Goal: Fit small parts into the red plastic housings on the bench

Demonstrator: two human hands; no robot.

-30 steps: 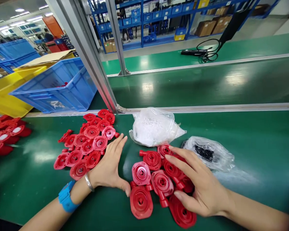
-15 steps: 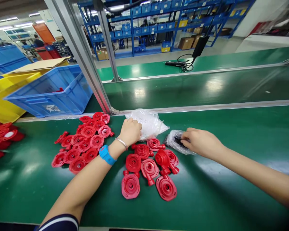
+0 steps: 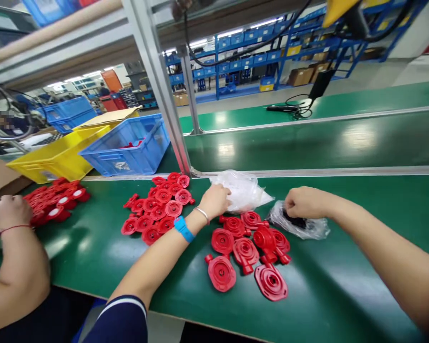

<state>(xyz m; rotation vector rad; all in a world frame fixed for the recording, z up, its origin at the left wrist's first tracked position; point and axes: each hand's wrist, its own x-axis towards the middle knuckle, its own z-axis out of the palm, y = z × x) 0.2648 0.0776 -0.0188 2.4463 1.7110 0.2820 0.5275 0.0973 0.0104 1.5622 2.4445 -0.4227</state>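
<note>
My left hand (image 3: 216, 201) is at the left side of a clear plastic bag (image 3: 241, 190) of whitish contents, fingers curled against it; their tips are partly hidden. My right hand (image 3: 305, 202) is bent down, fingers pinched together, at the mouth of a second clear plastic bag (image 3: 312, 229) with small black parts (image 3: 296, 220) inside. What either hand pinches is hidden. In front of the bags lie several red round plastic housings (image 3: 221, 273) with short spouts, some stacked on others. A larger group of red housings (image 3: 163, 195) lies left of my left forearm.
A blue bin (image 3: 125, 159) with red parts and a yellow bin (image 3: 60, 157) stand behind at left. A metal upright (image 3: 162, 95) rises at the bench's rear edge. At far left, a co-worker's hand (image 3: 12, 213) is beside more red parts (image 3: 53, 200).
The view has swung left, bringing a co-worker's arms into sight. My right hand has tipped more steeply over the bag of black parts. My left hand stays at the whitish bag.
</note>
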